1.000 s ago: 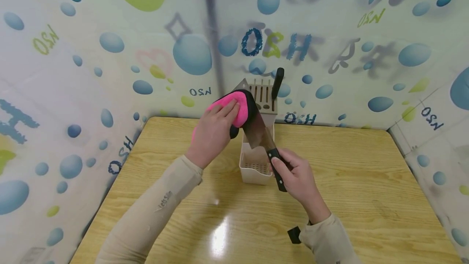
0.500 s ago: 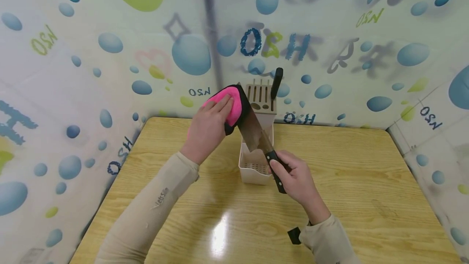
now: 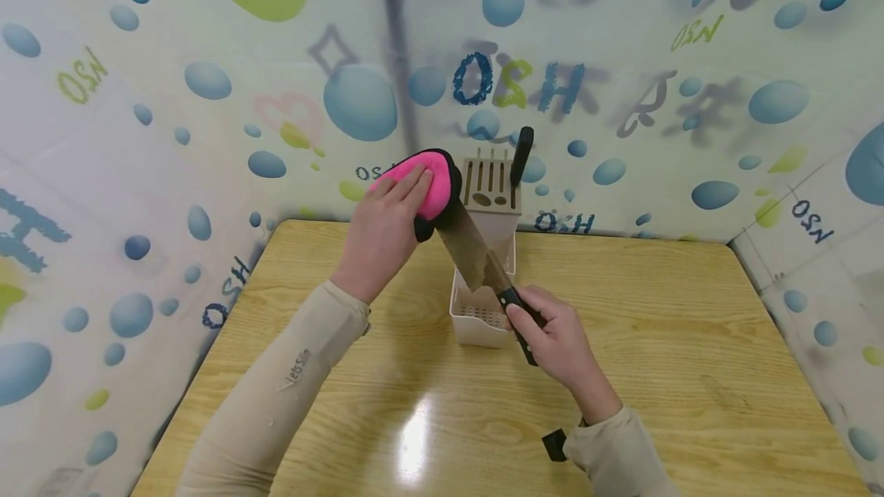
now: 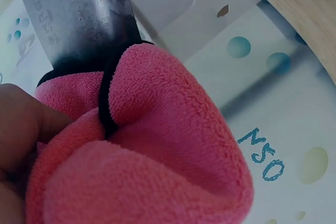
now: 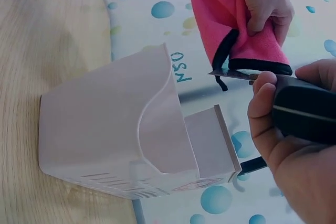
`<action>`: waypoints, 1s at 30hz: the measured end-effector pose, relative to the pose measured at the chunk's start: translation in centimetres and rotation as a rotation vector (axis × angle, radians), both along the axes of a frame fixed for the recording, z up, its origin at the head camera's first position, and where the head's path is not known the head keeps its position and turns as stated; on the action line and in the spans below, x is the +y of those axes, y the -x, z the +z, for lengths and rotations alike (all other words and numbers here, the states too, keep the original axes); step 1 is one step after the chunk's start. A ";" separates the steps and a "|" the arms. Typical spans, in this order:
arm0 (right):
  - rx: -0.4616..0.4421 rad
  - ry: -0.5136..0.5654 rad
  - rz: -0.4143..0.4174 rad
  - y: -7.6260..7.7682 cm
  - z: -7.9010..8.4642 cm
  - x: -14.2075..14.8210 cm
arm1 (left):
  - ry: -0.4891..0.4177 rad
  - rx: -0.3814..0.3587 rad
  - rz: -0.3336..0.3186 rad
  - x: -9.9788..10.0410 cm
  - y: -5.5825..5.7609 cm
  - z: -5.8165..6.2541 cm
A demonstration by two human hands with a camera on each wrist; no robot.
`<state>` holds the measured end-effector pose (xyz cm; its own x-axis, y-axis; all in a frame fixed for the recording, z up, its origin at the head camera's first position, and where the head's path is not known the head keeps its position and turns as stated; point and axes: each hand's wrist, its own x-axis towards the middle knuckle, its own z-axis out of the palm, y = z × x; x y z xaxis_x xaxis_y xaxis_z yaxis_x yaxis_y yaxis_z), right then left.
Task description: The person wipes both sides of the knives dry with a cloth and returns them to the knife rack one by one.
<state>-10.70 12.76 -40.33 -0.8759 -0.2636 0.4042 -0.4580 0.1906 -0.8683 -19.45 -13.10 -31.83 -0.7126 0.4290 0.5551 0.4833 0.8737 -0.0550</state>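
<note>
In the head view my right hand (image 3: 555, 336) grips the black handle of a cleaver (image 3: 466, 248), its wide blade slanting up and left. My left hand (image 3: 383, 228) pinches a pink cloth (image 3: 437, 186) with black edging, folded over the far end of the blade. In the left wrist view the wet-looking blade (image 4: 84, 14) comes out from between the folds of the cloth (image 4: 157, 103); the blade's tip is hidden inside. The right wrist view shows the left thumb pressing the cloth (image 5: 262, 45) beyond the cleaver handle (image 5: 304, 108).
Behind the blade stands a pale knife holder (image 3: 483, 332) with a slotted top and an open front bin. One black-handled knife (image 3: 523, 152) stands in its right slot. The wooden table (image 3: 656, 313) meets a bubble-patterned wall covering (image 3: 621, 37) at the back and sides.
My left hand and the cloth have slid up and left along the blade toward its far end, baring more metal. The right hand has barely moved, the cleaver tilting slightly left.
</note>
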 end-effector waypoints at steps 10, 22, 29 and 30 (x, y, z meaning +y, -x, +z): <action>-0.111 -0.004 -0.071 -0.2 0.1 -0.2 | -0.094 0.108 0.012 -0.2 -0.1 0.1; -0.180 -0.029 -0.070 -0.2 -0.2 -0.6 | -0.201 0.214 -0.015 0.0 -0.2 1.5; -0.214 -0.022 -0.050 -0.4 -0.2 -1.0 | -0.230 0.218 -0.016 0.4 -0.2 1.8; -0.214 -0.016 -0.045 -0.4 -0.2 -1.0 | -0.236 0.210 -0.017 0.5 -0.2 1.6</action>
<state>-10.30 11.72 -40.52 -0.9522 -0.2276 0.2037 -0.2543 0.2213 -0.9415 -19.27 -12.62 -30.20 -0.5658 0.2822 0.7748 0.4976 0.8661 0.0480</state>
